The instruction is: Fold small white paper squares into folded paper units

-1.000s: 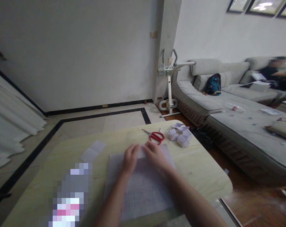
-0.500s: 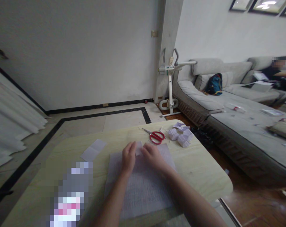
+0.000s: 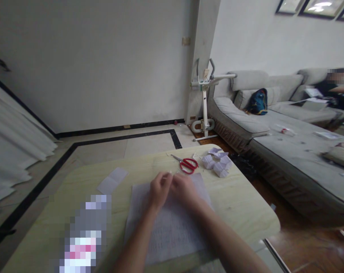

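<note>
My left hand (image 3: 161,187) and my right hand (image 3: 183,188) meet above a large printed sheet of paper (image 3: 172,237). Their fingers are closed together on a small piece of paper, now almost wholly hidden by them. Just beyond my right hand lie red-handled scissors (image 3: 189,165) with the blades pointing away to the left. Several folded paper pieces (image 3: 220,167) sit in a group at the far right of the table. To the left, a creased paper slip (image 3: 112,181) rests flat on the wood.
The pale wooden table (image 3: 240,204) has rounded corners. A blurred-out item (image 3: 85,235) stands at its left. Beyond the right edge are a grey sofa (image 3: 291,151) with a blue backpack (image 3: 258,101), a seated person (image 3: 335,89) and a white exercise machine (image 3: 205,102).
My hands have drawn closer together, and the small piece of paper that showed between them is now mostly covered by my fingers. Everything on the table stays where it was.
</note>
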Motion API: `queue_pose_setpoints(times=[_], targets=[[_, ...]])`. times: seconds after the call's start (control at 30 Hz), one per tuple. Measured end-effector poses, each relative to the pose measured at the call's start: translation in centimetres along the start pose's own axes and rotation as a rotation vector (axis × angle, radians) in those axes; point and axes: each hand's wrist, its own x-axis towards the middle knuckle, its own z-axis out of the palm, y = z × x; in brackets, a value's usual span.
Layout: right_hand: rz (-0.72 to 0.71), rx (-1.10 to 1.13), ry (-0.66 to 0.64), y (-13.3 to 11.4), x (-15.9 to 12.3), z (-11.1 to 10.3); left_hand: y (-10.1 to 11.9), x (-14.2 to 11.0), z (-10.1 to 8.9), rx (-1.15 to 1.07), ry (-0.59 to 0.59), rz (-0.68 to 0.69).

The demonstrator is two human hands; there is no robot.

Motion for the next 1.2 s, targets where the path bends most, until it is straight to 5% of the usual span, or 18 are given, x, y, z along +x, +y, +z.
queue_pose_setpoints(times=[0.17,0.37,0.57,0.77,1.0,1.2], targets=[[-0.011,0.001,-0.011,-0.5,-0.1,-0.3,-0.5,0.4,-0.4,0.087,0.084,0.031],[0.173,0.279,0.23,0.3,0.7,-0.9,-0.3,0.6,-0.7,0.05,0.068,0.037],[0.221,0.442,0.096,0.6,1.1,-1.0,-0.4,0.3,-0.1,0.01,-0.001,0.046],[0.289,0.555,0.215,1.3,1.3,-1.0,-0.4,0.2,-0.1,-0.118,-0.13,-0.08],[0.313,0.654,0.194,1.4,1.3,-0.7,0.0,0.4,-0.3,-0.173,-0.002,-0.14],[0.273,0.635,0.201,1.3,1.2,-1.0,-0.6,0.2,-0.1,-0.15,-0.113,-0.072]])
